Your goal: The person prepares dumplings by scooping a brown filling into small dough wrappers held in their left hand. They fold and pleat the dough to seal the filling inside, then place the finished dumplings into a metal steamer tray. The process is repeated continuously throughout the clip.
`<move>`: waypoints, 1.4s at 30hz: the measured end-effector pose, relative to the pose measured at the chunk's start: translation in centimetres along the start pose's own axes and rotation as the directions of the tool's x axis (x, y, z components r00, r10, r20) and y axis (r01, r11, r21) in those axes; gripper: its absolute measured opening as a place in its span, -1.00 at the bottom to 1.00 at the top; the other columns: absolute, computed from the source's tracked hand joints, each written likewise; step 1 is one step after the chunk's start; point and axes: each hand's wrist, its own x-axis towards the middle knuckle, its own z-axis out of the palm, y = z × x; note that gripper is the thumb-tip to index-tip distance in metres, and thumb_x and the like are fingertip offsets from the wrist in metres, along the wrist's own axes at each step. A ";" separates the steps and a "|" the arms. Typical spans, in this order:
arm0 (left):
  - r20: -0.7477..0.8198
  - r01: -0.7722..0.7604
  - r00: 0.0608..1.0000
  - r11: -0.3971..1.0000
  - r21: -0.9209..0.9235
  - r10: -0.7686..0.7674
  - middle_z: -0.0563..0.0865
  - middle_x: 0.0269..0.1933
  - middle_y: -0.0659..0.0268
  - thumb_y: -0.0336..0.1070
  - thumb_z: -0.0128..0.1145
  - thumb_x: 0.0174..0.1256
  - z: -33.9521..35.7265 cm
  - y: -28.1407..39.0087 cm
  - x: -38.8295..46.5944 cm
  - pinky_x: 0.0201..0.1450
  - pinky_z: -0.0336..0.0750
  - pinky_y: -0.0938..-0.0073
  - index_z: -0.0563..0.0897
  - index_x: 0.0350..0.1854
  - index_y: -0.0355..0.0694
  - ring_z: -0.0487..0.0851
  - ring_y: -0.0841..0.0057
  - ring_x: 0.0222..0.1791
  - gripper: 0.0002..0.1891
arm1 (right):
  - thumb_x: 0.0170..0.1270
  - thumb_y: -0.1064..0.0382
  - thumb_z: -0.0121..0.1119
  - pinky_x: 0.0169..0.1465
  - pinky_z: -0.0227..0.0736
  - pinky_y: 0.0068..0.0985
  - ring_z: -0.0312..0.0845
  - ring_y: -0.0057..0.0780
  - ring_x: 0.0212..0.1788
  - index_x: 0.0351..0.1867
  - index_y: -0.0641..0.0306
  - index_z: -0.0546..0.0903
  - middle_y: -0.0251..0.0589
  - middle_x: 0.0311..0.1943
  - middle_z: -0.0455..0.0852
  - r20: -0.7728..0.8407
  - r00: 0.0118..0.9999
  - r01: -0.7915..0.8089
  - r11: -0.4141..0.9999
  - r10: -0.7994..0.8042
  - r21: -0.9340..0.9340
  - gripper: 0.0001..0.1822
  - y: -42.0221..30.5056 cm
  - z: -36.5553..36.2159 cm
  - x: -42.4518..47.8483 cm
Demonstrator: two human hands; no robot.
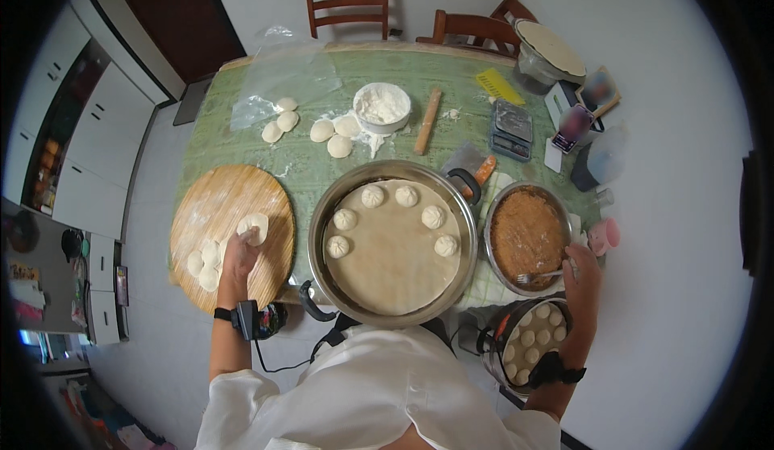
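Observation:
My left hand (240, 252) holds a flat round dough wrapper (254, 227) above a round wooden board (224, 196), where several more dough rounds (208, 262) lie. At the right, my right hand (582, 265) grips the handle of a metal fork (537, 277), its tines at the orange-brown filling (525, 232) in a steel bowl (491, 256). Between my hands stands a wide steel steamer pan (315, 226) with black handles. Several pleated buns (372, 196) sit in an arc on its pale liner.
Behind the pan are a flour bowl (382, 104), dough pieces (339, 146), a wooden rolling pin (428, 121), a scraper (468, 163) and a kitchen scale (511, 128). A plastic bag (290, 75) lies at the back left. Below the filling, another pot (493, 359) holds several buns. A pink cup (604, 236) stands far right.

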 end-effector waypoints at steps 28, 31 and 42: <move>0.705 -0.627 0.694 -0.602 0.494 -0.146 0.61 -0.10 0.20 -0.07 0.44 -0.30 21.2 1.5 25.6 0.08 0.36 0.27 0.45 0.15 -0.04 0.50 0.21 -0.01 -0.22 | 0.07 0.54 0.04 -0.01 0.39 -0.47 0.53 -0.24 -0.09 -0.20 0.44 0.58 0.00 -0.08 0.59 -0.021 0.920 -0.392 0.911 0.392 -0.128 -0.77 -5.8 -0.8 -6.2; 0.700 -0.597 0.705 -0.630 0.496 -0.117 0.61 -0.16 0.19 -0.07 0.45 -0.33 22.3 2.4 24.3 0.06 0.37 0.25 0.53 0.02 -0.09 0.51 0.21 -0.03 -0.31 | 0.06 0.53 0.05 -0.01 0.40 -0.43 0.54 -0.19 -0.10 -0.21 0.44 0.57 0.03 -0.12 0.60 -0.034 0.920 -0.393 0.916 0.391 -0.077 -0.78 -6.5 -0.7 -7.0; 0.321 -0.296 0.947 0.381 0.876 -0.004 0.69 -0.28 0.22 -0.12 0.36 0.04 15.6 1.8 23.7 -0.23 0.49 0.39 0.61 -0.21 -0.33 0.63 0.45 -0.27 -0.60 | 0.06 0.47 0.13 0.01 0.42 -0.34 0.51 -0.08 -0.05 -0.22 0.35 0.60 -0.05 -0.10 0.61 0.003 0.948 -0.317 0.945 0.319 -0.074 -0.79 -8.1 -0.8 -5.6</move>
